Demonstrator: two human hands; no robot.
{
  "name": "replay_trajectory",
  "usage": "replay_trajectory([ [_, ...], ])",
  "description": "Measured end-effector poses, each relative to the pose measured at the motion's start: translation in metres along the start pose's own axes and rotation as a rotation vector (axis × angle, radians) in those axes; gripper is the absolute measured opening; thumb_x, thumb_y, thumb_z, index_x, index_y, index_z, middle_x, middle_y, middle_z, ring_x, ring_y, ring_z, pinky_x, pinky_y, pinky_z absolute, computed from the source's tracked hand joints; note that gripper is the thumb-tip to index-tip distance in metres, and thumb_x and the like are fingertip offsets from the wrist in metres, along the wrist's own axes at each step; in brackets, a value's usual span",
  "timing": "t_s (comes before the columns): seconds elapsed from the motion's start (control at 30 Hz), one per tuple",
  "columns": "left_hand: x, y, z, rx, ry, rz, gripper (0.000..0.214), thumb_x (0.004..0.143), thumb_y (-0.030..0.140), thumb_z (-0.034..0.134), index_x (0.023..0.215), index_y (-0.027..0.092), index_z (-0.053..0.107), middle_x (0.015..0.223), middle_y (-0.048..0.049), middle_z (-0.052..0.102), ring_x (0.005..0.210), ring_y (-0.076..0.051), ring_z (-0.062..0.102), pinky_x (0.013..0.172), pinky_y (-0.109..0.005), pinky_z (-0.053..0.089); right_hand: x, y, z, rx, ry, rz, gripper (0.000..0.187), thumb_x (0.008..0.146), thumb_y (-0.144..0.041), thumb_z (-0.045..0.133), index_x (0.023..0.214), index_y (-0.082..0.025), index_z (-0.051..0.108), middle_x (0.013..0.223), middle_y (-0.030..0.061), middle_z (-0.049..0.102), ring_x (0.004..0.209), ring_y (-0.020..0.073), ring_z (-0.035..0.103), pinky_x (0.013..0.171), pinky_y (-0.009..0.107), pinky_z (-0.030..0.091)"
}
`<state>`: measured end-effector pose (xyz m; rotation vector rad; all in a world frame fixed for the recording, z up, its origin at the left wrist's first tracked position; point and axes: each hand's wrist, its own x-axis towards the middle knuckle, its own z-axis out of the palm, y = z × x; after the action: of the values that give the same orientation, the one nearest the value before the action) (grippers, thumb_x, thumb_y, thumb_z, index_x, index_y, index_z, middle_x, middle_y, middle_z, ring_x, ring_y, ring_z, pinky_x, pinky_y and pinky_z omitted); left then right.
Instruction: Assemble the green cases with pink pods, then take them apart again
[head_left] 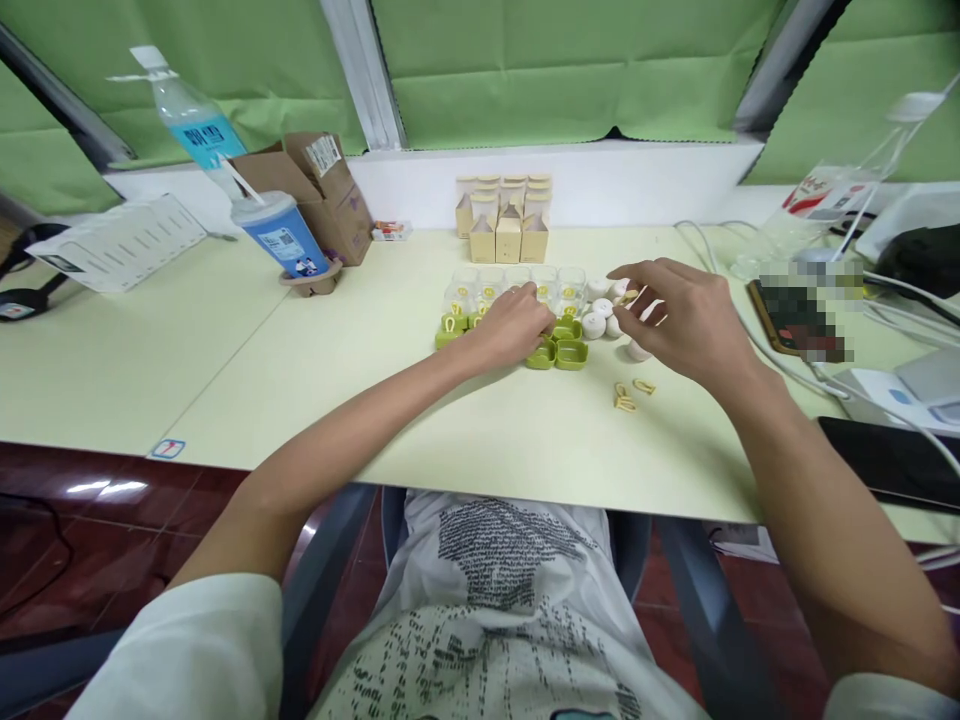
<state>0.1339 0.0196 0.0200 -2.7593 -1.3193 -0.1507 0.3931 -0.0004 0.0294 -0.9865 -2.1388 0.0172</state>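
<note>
My left hand [514, 325] is over the middle of a green egg-carton-like tray [571, 354], its fingers curled down onto the cups and partly hiding them. Pale yellow loops stand in some cups on the left. Behind the cups lies the tray's clear lid [517, 275], with small yellow face prints. My right hand [679, 315] hovers to the right of the tray, pinching a small pale yellow loop [630, 297] between thumb and fingers. Below it lie more yellow loops [624, 398] on the table. Several round white pieces [594, 325] sit between tray and right hand.
Small open cardboard boxes [508, 235] stand by the wall. To the left are a brown carton [341, 200], a blue cup [289, 238] and a tall bottle [199, 125]. On the right lie a phone [787, 315], cables and a plastic bottle [810, 215].
</note>
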Motion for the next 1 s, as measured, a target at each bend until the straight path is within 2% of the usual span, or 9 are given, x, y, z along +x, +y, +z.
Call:
replay_trajectory([
  [0.13, -0.015, 0.011, -0.003, -0.004, -0.007, 0.046, 0.03, 0.095, 0.006, 0.057, 0.092, 0.016, 0.085, 0.081, -0.0136, 0.072, 0.11, -0.034, 0.062, 0.09, -0.045, 0.049, 0.001, 0.002, 0.01, 0.023, -0.029, 0.021, 0.017, 0.097, -0.022, 0.069, 0.103, -0.024, 0.085, 0.098, 0.0083, 0.08, 0.065, 0.0196, 0.072, 0.068, 0.04, 0.063],
  [0.27, -0.041, 0.018, -0.002, -0.061, 0.041, 0.18, 0.021, 0.101, 0.011, 0.065, 0.092, 0.018, 0.083, 0.086, -0.0107, 0.075, 0.111, -0.031, 0.061, 0.097, -0.045, 0.05, 0.0, -0.007, 0.025, 0.093, -0.052, 0.044, 0.014, 0.095, -0.024, 0.073, 0.1, -0.023, 0.086, 0.084, 0.0048, 0.08, 0.065, 0.0205, 0.072, 0.071, 0.039, 0.061],
  [0.37, -0.059, 0.011, 0.0, -0.127, 0.109, 0.257, 0.018, 0.11, 0.025, 0.067, 0.108, 0.017, 0.084, 0.103, -0.0126, 0.08, 0.122, -0.032, 0.061, 0.102, -0.046, 0.053, -0.002, -0.017, 0.034, 0.19, -0.027, 0.077, 0.015, 0.097, -0.024, 0.072, 0.097, -0.024, 0.087, 0.089, 0.006, 0.083, 0.07, 0.0214, 0.074, 0.072, 0.039, 0.063],
  [0.5, -0.074, -0.01, 0.003, -0.24, 0.107, 0.331, 0.037, 0.114, 0.031, 0.062, 0.149, 0.024, 0.072, 0.145, -0.0132, 0.076, 0.149, -0.036, 0.048, 0.117, -0.054, 0.05, -0.006, -0.024, 0.042, 0.311, 0.045, 0.176, 0.016, 0.095, -0.028, 0.078, 0.103, -0.023, 0.091, 0.104, 0.0088, 0.085, 0.078, 0.0223, 0.079, 0.075, 0.04, 0.07],
  [0.6, -0.079, -0.02, 0.007, -0.301, 0.027, 0.325, 0.049, 0.112, 0.036, 0.068, 0.16, 0.026, 0.065, 0.143, -0.0133, 0.077, 0.156, -0.038, 0.042, 0.123, -0.059, 0.046, -0.008, -0.023, 0.046, 0.331, 0.066, 0.182, 0.017, 0.091, -0.032, 0.084, 0.104, -0.023, 0.092, 0.104, 0.0084, 0.086, 0.078, 0.022, 0.08, 0.074, 0.04, 0.072],
  [0.7, -0.08, -0.02, 0.011, -0.311, 0.026, 0.346, 0.05, 0.103, 0.038, 0.082, 0.152, 0.029, 0.072, 0.127, -0.0126, 0.081, 0.157, -0.039, 0.044, 0.123, -0.06, 0.046, -0.01, -0.025, 0.049, 0.367, 0.044, 0.16, 0.015, 0.094, -0.037, 0.085, 0.1, -0.026, 0.092, 0.094, 0.0062, 0.086, 0.076, 0.0232, 0.08, 0.072, 0.041, 0.072],
  [0.77, -0.08, -0.019, 0.013, -0.323, 0.087, 0.358, 0.052, 0.097, 0.039, 0.09, 0.146, 0.03, 0.076, 0.124, -0.012, 0.08, 0.153, -0.038, 0.048, 0.123, -0.059, 0.047, -0.01, -0.028, 0.051, 0.403, 0.035, 0.154, 0.017, 0.097, -0.043, 0.085, 0.097, -0.027, 0.091, 0.09, 0.0055, 0.086, 0.077, 0.0247, 0.08, 0.074, 0.044, 0.073],
  [0.87, -0.078, -0.021, 0.017, -0.415, 0.284, 0.297, 0.052, 0.098, 0.042, 0.089, 0.145, 0.027, 0.076, 0.128, -0.0127, 0.076, 0.136, -0.033, 0.061, 0.119, -0.055, 0.052, -0.01, -0.037, 0.052, 0.434, 0.091, 0.114, 0.018, 0.097, -0.048, 0.087, 0.097, -0.03, 0.091, 0.102, 0.0073, 0.086, 0.092, 0.0281, 0.083, 0.077, 0.046, 0.074],
  [1.0, -0.075, -0.028, 0.022, -0.685, 0.51, 0.159, 0.056, 0.094, 0.052, 0.093, 0.142, 0.028, 0.077, 0.126, -0.0104, 0.072, 0.114, -0.024, 0.069, 0.103, -0.043, 0.06, -0.011, -0.049, 0.049, 0.35, 0.199, -0.036, 0.009, 0.1, -0.039, 0.085, 0.103, -0.036, 0.092, 0.107, 0.0067, 0.086, 0.098, 0.0295, 0.083, 0.084, 0.051, 0.073],
])
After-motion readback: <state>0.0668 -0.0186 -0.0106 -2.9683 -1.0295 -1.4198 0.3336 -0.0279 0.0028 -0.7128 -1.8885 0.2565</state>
